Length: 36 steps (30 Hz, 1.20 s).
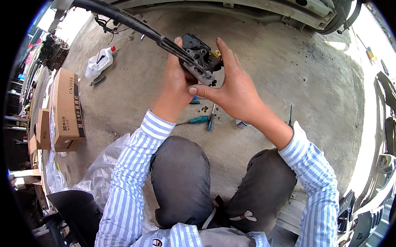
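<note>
Between my two hands, raised above my knees, is a black metal latch mechanism (196, 50) with a small yellowish part at its right and a long black cable (123, 18) running from it up to the upper left. My left hand (175, 83) grips it from the left side, thumb upward along its edge. My right hand (230, 85) holds it from the right, fingers raised along that side and thumb across its lower end. On the concrete below lie screwdrivers with teal (198, 119) and blue (210, 125) handles, some small bits and a can (242, 124), partly hidden by my right wrist.
A car body (229, 5) spans the top. At left are a white jug (98, 66), an engine part (52, 51), cardboard boxes (66, 109) and plastic wrap (99, 163). Loose car panels (390, 132) line the right edge, and a dark molded part (73, 206) lies lower left.
</note>
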{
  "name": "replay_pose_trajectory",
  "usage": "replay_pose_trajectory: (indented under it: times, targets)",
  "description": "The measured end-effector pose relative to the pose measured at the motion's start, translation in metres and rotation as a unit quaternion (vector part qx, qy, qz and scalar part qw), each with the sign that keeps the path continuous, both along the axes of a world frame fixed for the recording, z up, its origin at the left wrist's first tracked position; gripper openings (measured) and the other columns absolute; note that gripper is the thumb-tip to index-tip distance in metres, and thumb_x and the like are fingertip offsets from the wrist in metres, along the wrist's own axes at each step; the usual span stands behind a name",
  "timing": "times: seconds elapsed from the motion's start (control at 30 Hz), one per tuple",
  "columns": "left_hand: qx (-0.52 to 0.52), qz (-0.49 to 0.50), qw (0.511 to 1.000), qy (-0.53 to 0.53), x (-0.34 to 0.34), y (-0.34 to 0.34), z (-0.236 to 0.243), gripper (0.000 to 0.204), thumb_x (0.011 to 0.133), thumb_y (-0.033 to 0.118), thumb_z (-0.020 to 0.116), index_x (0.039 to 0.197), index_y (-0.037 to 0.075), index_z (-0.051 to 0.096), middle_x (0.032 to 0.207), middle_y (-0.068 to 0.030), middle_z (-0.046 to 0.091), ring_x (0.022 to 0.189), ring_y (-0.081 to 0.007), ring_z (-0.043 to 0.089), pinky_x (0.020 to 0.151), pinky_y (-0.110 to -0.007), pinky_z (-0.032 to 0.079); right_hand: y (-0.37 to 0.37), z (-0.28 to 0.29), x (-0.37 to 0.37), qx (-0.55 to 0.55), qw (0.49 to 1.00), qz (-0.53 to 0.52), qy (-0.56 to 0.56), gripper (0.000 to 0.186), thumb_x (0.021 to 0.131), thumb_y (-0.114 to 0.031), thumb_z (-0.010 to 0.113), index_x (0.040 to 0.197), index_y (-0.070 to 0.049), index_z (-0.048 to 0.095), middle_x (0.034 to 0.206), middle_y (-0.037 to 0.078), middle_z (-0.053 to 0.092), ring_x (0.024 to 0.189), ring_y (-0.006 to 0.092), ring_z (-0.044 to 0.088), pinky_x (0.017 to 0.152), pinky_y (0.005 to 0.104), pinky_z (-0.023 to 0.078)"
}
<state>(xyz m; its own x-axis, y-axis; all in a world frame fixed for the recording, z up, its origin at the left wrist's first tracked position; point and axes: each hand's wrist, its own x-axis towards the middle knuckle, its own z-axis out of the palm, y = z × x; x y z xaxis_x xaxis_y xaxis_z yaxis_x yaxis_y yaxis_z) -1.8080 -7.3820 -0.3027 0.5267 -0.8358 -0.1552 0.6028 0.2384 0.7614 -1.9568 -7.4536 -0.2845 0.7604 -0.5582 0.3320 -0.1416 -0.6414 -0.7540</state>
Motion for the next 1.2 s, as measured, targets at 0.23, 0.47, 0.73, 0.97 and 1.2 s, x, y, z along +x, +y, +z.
replay_pose_trajectory:
  times: [0.23,0.47,0.73,0.97,1.2]
  targets:
    - [-0.02,-0.019,0.999,0.046,0.021,0.012,0.009,0.053,0.101,0.058,0.05,0.124,0.011,0.059,0.118,-0.0088,0.068,0.111,-0.0261,0.066,0.096,-0.045,0.054,-0.047,0.004,0.004,0.146,0.983,0.06,-0.097,0.089,0.078,-0.035,0.083,0.145,0.008,0.041,0.114,0.024,0.067,0.092,0.025,0.067,0.082,0.0354,0.054]
    - [0.04,-0.205,0.975,-0.079,0.051,0.041,-0.001,0.066,0.102,0.056,0.05,0.137,0.001,0.054,0.125,-0.012,0.066,0.118,-0.0222,0.064,0.099,-0.04,0.054,-0.07,0.027,-0.01,0.145,0.978,0.149,-0.02,0.074,0.085,-0.034,0.075,0.144,0.002,0.049,0.126,0.016,0.062,0.102,0.0175,0.063,0.086,0.0321,0.053]
    - [0.195,-0.312,0.874,-0.318,0.082,0.058,0.018,0.087,0.094,0.064,0.06,0.145,-0.005,0.044,0.13,-0.0151,0.061,0.117,-0.0204,0.063,0.098,-0.035,0.052,-0.069,0.027,0.025,0.118,0.97,0.206,0.046,0.074,0.082,-0.053,0.069,0.133,0.0,0.063,0.112,0.015,0.07,0.104,0.023,0.065,0.092,0.0322,0.048]
    - [0.207,-0.261,0.908,-0.254,0.071,0.089,-0.028,0.087,0.094,0.05,0.066,0.147,-0.011,0.034,0.128,-0.021,0.058,0.113,-0.0239,0.064,0.098,-0.04,0.054,-0.056,0.0,0.073,0.159,0.937,0.28,0.136,0.073,0.082,-0.059,0.069,0.125,-0.001,0.068,0.121,0.017,0.066,0.116,0.0248,0.06,0.093,0.035,0.049]
    - [0.189,-0.162,0.959,-0.138,0.104,0.125,-0.069,0.061,0.095,0.043,0.063,0.133,-0.004,0.052,0.111,-0.018,0.065,0.098,-0.0247,0.067,0.085,-0.038,0.058,-0.008,-0.161,0.089,0.368,0.919,-0.122,-0.07,0.043,0.097,-0.033,0.067,0.118,0.003,0.061,0.098,0.012,0.072,0.079,0.0186,0.071,0.067,0.0323,0.055]
